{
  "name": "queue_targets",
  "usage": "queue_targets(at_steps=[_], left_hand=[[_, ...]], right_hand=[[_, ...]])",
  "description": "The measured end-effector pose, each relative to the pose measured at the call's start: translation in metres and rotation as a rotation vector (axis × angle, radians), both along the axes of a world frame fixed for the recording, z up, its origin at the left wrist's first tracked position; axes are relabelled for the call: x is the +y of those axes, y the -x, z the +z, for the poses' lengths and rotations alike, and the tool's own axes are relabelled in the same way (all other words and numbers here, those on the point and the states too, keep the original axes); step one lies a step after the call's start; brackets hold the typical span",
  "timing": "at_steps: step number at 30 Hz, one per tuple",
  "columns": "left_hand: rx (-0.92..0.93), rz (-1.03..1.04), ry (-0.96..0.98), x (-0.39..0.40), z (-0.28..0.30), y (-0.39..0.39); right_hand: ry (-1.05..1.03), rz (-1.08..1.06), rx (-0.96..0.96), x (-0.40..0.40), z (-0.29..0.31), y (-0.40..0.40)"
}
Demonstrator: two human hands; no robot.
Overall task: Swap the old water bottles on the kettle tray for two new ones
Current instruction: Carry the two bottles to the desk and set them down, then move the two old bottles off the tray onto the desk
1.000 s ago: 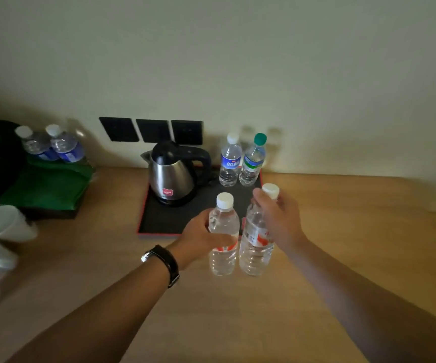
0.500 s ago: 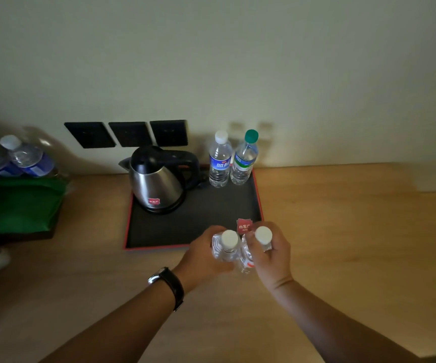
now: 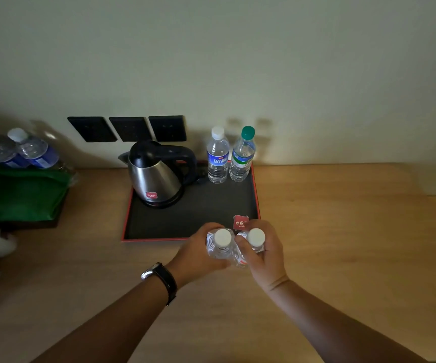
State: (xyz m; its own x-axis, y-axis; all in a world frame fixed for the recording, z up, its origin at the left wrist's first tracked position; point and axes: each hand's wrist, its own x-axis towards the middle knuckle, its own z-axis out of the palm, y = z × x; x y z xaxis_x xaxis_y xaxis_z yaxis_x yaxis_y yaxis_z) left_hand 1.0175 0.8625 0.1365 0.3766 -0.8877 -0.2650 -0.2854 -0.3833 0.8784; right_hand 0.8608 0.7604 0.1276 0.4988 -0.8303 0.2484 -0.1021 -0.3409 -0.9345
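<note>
Behind held bottles (image 3: 222,244), kettle (image 3: 156,176) crowds tray (image 3: 185,221).

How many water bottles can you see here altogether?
6. Two stand at the tray's back: a white-capped bottle and a green-capped bottle. The left hand and right hand hold one each. Two more lie far left. Others may be hidden.
</note>
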Motion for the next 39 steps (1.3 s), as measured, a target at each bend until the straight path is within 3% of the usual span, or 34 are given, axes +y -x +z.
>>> queue_targets(at_steps=[6,15,22,27,30,34,39], left_hand=[[-0.036,-0.035,-0.021,-0.001,0.007,-0.004],[-0.024,-0.027,0.234,-0.034,0.07,-0.024],[-0.453,-0.06,0.231,-0.107,0.108,-0.065],[-0.621,-0.115,0.125,-0.155,0.11,-0.101],[-0.641,-0.132,0.047,-0.176,0.106,-0.118],[-0.505,-0.063,-0.062,-0.19,0.094,-0.131],[-0.454,-0.012,-0.035,-0.19,0.082,-0.133]], right_hand=[[-0.024,0.102,0.044,-0.006,0.009,0.01],[0.163,0.193,0.022,-0.059,0.065,-0.012],[0.411,0.187,0.582,-0.13,0.101,-0.065],[0.461,0.187,0.915,-0.168,0.113,-0.107],[0.385,0.211,1.014,-0.184,0.114,-0.125],[0.227,0.186,0.972,-0.193,0.112,-0.138],[0.119,0.119,0.896,-0.197,0.111,-0.134]])
